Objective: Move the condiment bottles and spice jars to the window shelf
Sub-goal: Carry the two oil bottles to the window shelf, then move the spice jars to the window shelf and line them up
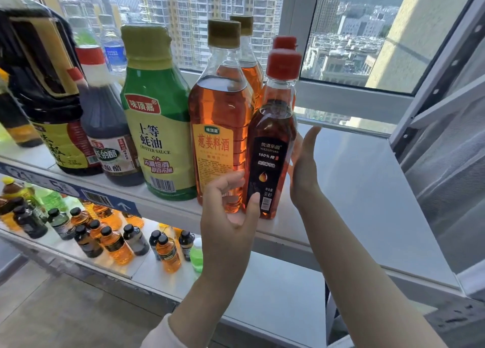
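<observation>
A red-capped sesame oil bottle (273, 143) with a black label stands near the front edge of the white window shelf (362, 190). My left hand (231, 216) grips its base, thumb across the label and fingers curled on the bottle's left side. My right hand (304, 166) is held flat and upright just right of the bottle, fingers straight. Directly left stands an amber cooking wine bottle (217, 116), then a green oyster sauce bottle (157, 127), a dark vinegar bottle (105, 127) and a large soy sauce jug (44, 85).
Behind the front row stand another amber bottle (246, 48), another red-capped bottle (284, 43) and a water bottle (112, 48). Several small bottles (112, 242) crowd a lower shelf at left. The window frame (349, 98) runs behind; a metal upright (433, 93) stands at right.
</observation>
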`<state>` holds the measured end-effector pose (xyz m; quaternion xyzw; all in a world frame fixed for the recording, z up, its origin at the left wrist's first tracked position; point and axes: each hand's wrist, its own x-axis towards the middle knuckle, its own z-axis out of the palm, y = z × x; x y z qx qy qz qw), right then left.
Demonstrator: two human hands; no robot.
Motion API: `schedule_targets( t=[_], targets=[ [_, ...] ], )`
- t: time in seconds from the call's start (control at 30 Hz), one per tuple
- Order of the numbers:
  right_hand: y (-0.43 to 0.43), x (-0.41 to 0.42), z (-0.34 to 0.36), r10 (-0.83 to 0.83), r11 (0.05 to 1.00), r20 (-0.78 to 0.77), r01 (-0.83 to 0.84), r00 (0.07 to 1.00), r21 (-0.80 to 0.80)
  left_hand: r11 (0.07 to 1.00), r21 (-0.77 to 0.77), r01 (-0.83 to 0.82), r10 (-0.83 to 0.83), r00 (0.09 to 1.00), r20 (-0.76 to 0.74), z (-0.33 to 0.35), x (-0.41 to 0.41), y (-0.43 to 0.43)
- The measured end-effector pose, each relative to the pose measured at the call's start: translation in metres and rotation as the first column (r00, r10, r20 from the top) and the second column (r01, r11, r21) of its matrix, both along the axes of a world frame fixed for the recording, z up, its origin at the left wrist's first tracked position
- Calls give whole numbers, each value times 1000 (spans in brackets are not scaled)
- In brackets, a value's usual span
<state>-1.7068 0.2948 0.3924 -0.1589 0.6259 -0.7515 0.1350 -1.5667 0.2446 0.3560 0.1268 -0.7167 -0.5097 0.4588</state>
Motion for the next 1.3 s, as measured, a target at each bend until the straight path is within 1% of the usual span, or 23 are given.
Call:
schedule_targets(
  t=[0.13, 0.27, 0.37, 0.43, 0.53, 0.6, 0.67, 0.73, 0.83, 0.93, 1.03, 1.1, 1.2, 1.3],
  targets=[
    [9, 23, -7, -67, 994, -36, 70, 997, 87, 1000, -5, 22, -22, 1000, 22, -2, 1, 1],
    [22, 59, -20, -134, 975, -107, 151, 985, 166, 995, -13, 102, -102, 994, 37, -7, 13, -4],
    [33, 99, -34, -248, 937, -190, 285, 950, 204, 985, -62, 160, -157, 986, 56, -14, 30, -10],
    [41, 129, -47, -338, 894, -249, 392, 908, 216, 965, -132, 226, -214, 972, 97, -22, 44, -13],
    [55, 180, -76, -448, 771, -385, 567, 806, 289, 911, -196, 362, -328, 926, 187, -47, 71, -12],
    [69, 216, -95, -464, 651, -484, 657, 742, 381, 885, -207, 418, -363, 896, 257, -67, 91, -4],
    [91, 252, -112, -447, 526, -553, 706, 703, 473, 838, -222, 498, -424, 852, 308, -80, 112, 9],
    [118, 284, -125, -463, 409, -589, 750, 662, 521, 772, -233, 592, -511, 795, 328, -89, 133, 29],
    [156, 336, -143, -548, 255, -592, 792, 591, 555, 679, -233, 696, -609, 712, 350, -98, 165, 63],
    [182, 399, -158, -606, 128, -595, 803, 528, 582, 542, -277, 794, -683, 608, 406, -109, 205, 101],
    [205, 474, -171, -674, 12, -572, 781, 468, 624, 370, -292, 882, -733, 470, 491, -122, 255, 138],
    [219, 531, -178, -704, -89, -579, 757, 412, 647, 247, -327, 912, -761, 391, 518, -128, 295, 162],
    [234, 626, -190, -766, -210, -567, 715, 303, 667, 56, -329, 943, -769, 251, 588, -136, 366, 196],
    [235, 730, -197, -821, -310, -538, 643, 190, 700, -150, -345, 927, -783, 102, 614, -147, 451, 223]
  ],
)
